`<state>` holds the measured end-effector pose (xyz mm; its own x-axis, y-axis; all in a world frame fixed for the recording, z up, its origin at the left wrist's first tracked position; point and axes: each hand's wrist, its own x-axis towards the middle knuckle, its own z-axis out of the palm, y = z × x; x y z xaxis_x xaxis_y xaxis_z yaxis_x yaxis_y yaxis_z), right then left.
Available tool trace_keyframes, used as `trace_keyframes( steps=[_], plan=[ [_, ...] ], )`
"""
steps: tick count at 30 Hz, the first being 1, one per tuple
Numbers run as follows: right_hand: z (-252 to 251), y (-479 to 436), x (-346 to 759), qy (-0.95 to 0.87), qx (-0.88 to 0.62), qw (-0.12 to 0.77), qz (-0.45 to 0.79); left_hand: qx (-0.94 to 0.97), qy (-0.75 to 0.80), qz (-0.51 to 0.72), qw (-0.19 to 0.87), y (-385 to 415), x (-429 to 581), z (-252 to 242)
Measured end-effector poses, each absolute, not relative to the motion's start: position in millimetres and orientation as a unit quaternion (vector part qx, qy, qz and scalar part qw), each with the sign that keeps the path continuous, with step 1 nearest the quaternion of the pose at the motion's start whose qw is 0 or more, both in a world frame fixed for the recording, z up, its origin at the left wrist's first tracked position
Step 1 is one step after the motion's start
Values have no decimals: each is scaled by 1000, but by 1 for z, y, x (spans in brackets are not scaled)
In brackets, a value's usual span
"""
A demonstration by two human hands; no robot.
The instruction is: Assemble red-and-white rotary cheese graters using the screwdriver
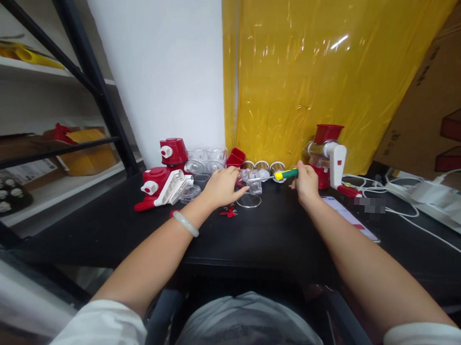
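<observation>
Across the black tabletop [258,241]: screwdriver [286,174] aimed at a clear plastic part [255,186].
Right hand [307,184]: fingers curled round the screwdriver.
Left hand [222,187]: thumb spread, beside the part; grip unclear.
Screwdriver angle: best straight, part braced, I'd judge.

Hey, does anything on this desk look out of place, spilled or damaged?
Nothing looks clearly spilled or damaged. Two spots seem untidy: small, bright red pieces lie loosely clustered on the flat black tabletop near the left hand, and thin white cables at right run in messy loops.
</observation>
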<state>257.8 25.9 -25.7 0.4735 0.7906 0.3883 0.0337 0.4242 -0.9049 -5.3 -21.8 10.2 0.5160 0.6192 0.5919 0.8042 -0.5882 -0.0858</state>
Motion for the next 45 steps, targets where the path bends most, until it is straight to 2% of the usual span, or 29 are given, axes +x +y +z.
trace_keyframes(
  steps=[4,10,26,36,45],
  plan=[
    [-25,26,258,-442,-490,707,255,-851,-418,-253,191,-22,-6,10],
    [-24,26,257,-415,-480,705,315,-851,-420,-250,192,-23,-5,10],
    [-26,28,259,-443,-490,706,254,-852,-421,-257,175,-22,-5,11],
    [-16,19,255,-396,-459,725,327,-851,-424,-246,187,-22,-5,11],
    [-19,22,257,-419,-455,730,291,-848,-434,-231,196,-25,-5,13]
  ],
)
